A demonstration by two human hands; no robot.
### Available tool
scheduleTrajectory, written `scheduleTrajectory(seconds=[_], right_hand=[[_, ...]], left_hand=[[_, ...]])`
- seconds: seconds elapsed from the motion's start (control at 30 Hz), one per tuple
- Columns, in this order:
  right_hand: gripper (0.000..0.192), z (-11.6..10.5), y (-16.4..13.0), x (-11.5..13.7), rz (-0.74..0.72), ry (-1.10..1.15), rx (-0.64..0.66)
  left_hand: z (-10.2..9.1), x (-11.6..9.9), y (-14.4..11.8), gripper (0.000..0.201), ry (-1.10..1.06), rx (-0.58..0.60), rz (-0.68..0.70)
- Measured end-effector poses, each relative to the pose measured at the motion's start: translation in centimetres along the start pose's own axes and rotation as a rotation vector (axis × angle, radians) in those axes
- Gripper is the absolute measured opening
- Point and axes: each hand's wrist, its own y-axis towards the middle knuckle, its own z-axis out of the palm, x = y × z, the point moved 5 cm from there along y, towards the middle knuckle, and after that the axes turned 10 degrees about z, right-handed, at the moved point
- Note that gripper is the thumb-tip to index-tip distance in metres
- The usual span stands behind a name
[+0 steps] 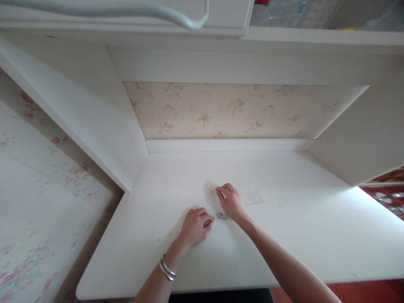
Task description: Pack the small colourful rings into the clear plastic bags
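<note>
Rings: small silvery metal rings (222, 215), lying flat on counter (284, 235), btwn hands.
L hand (196, 226): curled, fingertips pinching sth small, can't tell what; rings sitting at its 3 o'clock.
R hand (231, 200): fingers bent, gripping clear plastic piece (214, 194); rings lying at its 7 o'clock.
Room: white counter, floral back panel (233, 110) showing at 12 o'clock.

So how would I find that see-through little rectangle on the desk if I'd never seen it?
Start at the white desk under the flowered back wall. Find the person's right hand near the middle; the clear flat rectangle lies just to its right, alone on bare desk. Unlike the small silvery round pieces between the two hands, it is flat, square-cornered and almost invisible against the white.
</note>
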Motion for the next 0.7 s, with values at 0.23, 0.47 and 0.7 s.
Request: scheduleTrajectory(seconds=[0.23,0.47,0.7], right_hand=[[0.025,0.7,0.6,-1.1,0.037,-0.059,0.020],[0.033,-2.3,-2.2,-4.4,0.154,0.131,-0.066],[0.033,-3.6,-6.5,-5.8,0.273,0.260,-0.083]], left_hand=[[0.0,0.0,0.0,0.016,-0.026,-0.008,0.003],[0.1,-0.1,0.2,0.021,-0.019,-0.012,0.008],[0.2,1.0,0.6,0.024,-0.151,-0.063,-0.083]])
